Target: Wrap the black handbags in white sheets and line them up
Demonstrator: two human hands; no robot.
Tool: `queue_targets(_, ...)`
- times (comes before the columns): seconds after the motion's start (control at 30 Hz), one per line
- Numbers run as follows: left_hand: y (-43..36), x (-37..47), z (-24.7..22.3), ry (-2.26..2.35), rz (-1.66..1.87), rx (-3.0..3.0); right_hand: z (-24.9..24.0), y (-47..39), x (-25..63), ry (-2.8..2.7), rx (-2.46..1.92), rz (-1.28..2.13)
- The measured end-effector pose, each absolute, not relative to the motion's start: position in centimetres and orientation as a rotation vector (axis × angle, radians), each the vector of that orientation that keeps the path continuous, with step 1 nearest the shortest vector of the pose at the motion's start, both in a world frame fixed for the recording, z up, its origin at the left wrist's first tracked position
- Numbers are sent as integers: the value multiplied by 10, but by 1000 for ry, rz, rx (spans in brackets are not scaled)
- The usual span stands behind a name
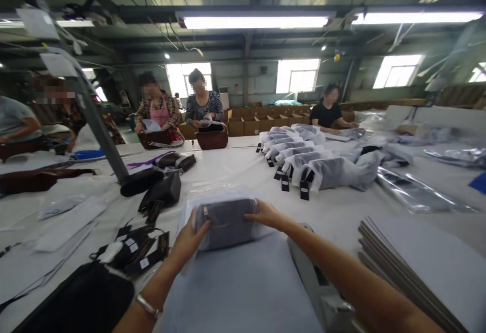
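Observation:
Between my hands, near the middle of the view, a dark rectangular bag (228, 224) lies inside a thin translucent wrapper. My left hand (192, 234) grips its left end, thumb on the front face. At the upper right corner my right hand (266, 214) holds it, thumb in front and fingers behind the edge. Under and in front of the bag, pale translucent sheets (243, 287) are spread on the white table (224, 166). A bracelet circles my left wrist.
Wrapped bags with black tags (330, 171) stand in a row at the right. Grey-edged boards (425, 272) are stacked at the lower right. Black bags (163, 191) and tags (144, 247) lie left. A metal pole (98, 120) rises there. Several people work across the table.

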State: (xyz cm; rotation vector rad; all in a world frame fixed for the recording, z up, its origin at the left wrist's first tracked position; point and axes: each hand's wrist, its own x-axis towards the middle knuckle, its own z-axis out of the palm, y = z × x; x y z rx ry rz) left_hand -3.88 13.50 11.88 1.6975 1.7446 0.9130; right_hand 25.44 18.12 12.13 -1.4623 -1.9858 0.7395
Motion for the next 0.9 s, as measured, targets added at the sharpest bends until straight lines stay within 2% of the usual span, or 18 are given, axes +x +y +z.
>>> queue_targets(0.13, 144, -17, 130, 1846, 790, 1816, 125, 189, 272, -1897, -1464, 746)
queue_targets(0.27, 163, 41, 149, 1682, 822, 1903, 149, 198, 337, -1814, -1501, 687)
queue_targets(0.5, 215, 225, 154, 1193, 849, 1824, 192, 190, 520, -1621, -1713, 596)
queue_targets(0.67, 240, 344, 140, 999, 831, 1766, 194, 191, 614, -1356, -1925, 492)
queue_targets(0.8, 241, 369, 121, 881, 799, 1757, 168, 196, 627, -1059, -2121, 456)
queue_targets(0.9, 226, 333, 105, 837, 810, 1798, 147, 198, 597, -975, -2117, 557)
